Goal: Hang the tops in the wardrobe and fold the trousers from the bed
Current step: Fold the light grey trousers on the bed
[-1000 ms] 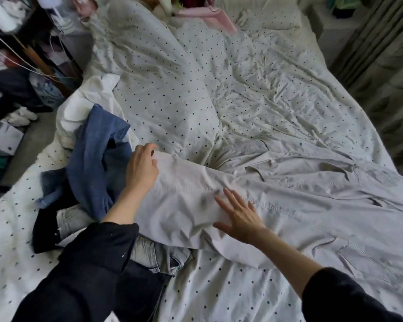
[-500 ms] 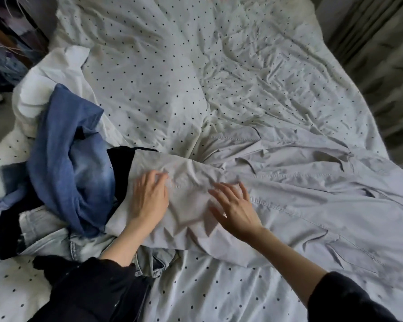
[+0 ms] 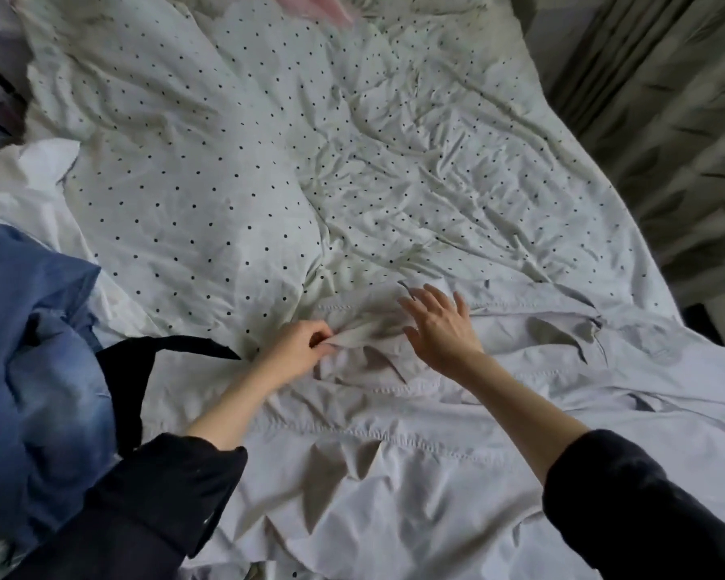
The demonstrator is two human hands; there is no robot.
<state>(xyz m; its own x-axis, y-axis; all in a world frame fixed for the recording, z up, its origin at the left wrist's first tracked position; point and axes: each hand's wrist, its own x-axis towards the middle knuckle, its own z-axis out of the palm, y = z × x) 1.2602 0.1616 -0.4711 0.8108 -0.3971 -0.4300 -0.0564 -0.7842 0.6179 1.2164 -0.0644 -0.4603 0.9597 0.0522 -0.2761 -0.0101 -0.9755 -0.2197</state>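
Grey trousers (image 3: 457, 412): one; two hands.

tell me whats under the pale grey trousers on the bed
The pale grey trousers lie on the dotted duvet, and their left end overlaps a black garment. Whatever else sits beneath them is covered. The left hand pinches a fold.

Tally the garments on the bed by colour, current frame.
Light grey: 1, trousers, left hand pinching a fold, right hand open over them
Blue: 1, denim garment
Black: 1, garment
White: 1, garment
Total: 4
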